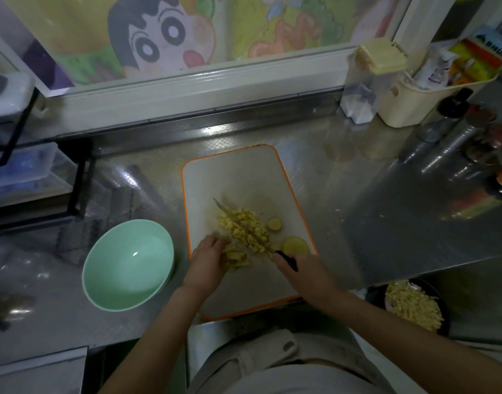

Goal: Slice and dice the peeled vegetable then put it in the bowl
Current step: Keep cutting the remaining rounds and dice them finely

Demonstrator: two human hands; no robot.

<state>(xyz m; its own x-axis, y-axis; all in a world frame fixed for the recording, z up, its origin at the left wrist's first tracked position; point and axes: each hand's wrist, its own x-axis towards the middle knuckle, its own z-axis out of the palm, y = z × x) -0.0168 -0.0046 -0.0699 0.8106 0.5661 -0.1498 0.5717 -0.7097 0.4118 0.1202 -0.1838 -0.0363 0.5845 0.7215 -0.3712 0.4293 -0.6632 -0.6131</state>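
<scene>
Right hand (299, 268) is clenched round the knife (224, 208) handle; vegetable strips (238, 258) are held down by the curled left hand (208, 251) near the cutting board's (235, 172) front-left edge. Dice (245, 226) are heaped mid-board. Pieces are judged light, firm, slippery; best scooped against the blade.

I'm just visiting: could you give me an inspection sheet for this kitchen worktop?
Surface: shiny embossed metal counter; white orange-rimmed cutting board on it.
Job's things: diced yellow vegetable pile, two round yellow slices, yellow strips on board; empty pale green bowl left of it.
Clutter: cream plastic caddy of packets, far right.
Hands: left hand holds strips; right hand grips black-handled knife.
Cables: nothing seen.
Surroundings: cartoon window picture behind.
</scene>
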